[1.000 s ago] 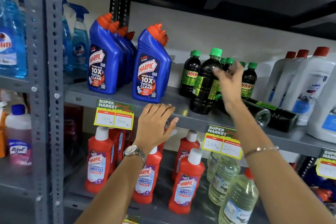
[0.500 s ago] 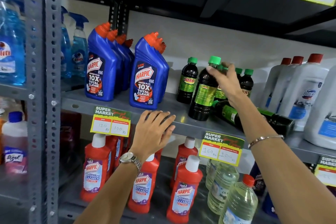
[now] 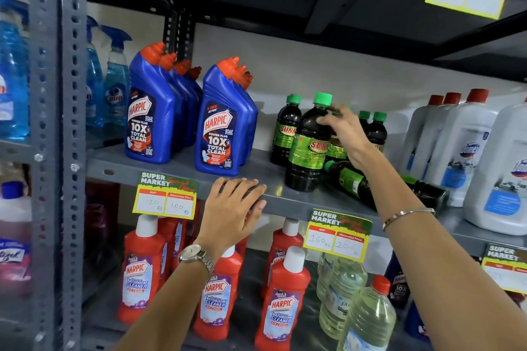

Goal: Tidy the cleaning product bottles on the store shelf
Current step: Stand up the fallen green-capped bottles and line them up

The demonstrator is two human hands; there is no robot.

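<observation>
On the grey middle shelf (image 3: 176, 168) stand blue Harpic bottles (image 3: 222, 128) in two rows and a cluster of dark Sunny bottles with green caps. One tall dark bottle (image 3: 308, 151) stands at the front. My right hand (image 3: 346, 137) reaches just behind it, fingers wrapped round a second dark bottle that is mostly hidden. Two dark bottles lie on their sides, one (image 3: 350, 179) under my right wrist and another (image 3: 427, 194) further right. My left hand (image 3: 231, 208) rests on the shelf's front edge, fingers spread, holding nothing.
Large white bottles (image 3: 462, 145) with red caps stand at the right. Red Harpic bathroom cleaners (image 3: 282, 302) and clear bottles (image 3: 368, 319) fill the shelf below. A perforated grey post (image 3: 57, 122) and blue spray bottles (image 3: 117, 85) are at the left. Price tags (image 3: 165, 196) hang from the edge.
My right hand has dropped from the bottle necks to the body of a dark bottle behind the front one. My left hand has stayed on the shelf edge.
</observation>
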